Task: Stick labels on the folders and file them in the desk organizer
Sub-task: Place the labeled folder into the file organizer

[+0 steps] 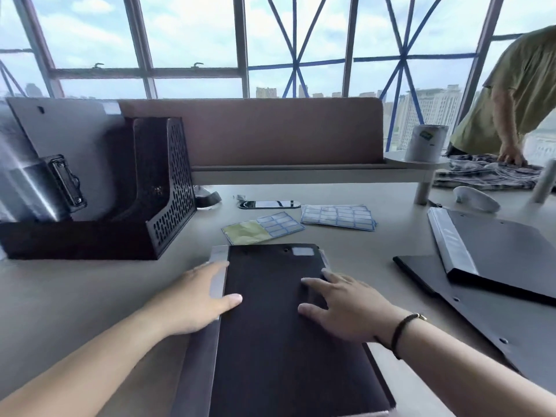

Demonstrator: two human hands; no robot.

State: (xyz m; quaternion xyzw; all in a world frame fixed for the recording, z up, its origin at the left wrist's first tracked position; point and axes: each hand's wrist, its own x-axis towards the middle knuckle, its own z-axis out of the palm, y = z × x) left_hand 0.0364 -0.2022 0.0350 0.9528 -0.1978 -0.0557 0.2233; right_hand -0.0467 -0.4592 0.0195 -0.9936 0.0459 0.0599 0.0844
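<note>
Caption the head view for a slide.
Both hands, left hand and right hand, rest flat on a labelled black folder.

Both bare forearms reach forward, converging slightly. The left hand lies flat, fingers straight, thumb stretched toward the right. The right hand lies palm down — fingers spread and relaxed — a dark band around its wrist.

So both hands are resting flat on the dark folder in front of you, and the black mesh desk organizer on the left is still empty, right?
Not quite. In the head view the black mesh desk organizer already holds a grey folder with a black clip, so it is not empty. The rest stands: the left hand and right hand rest flat on the dark folder.
</note>
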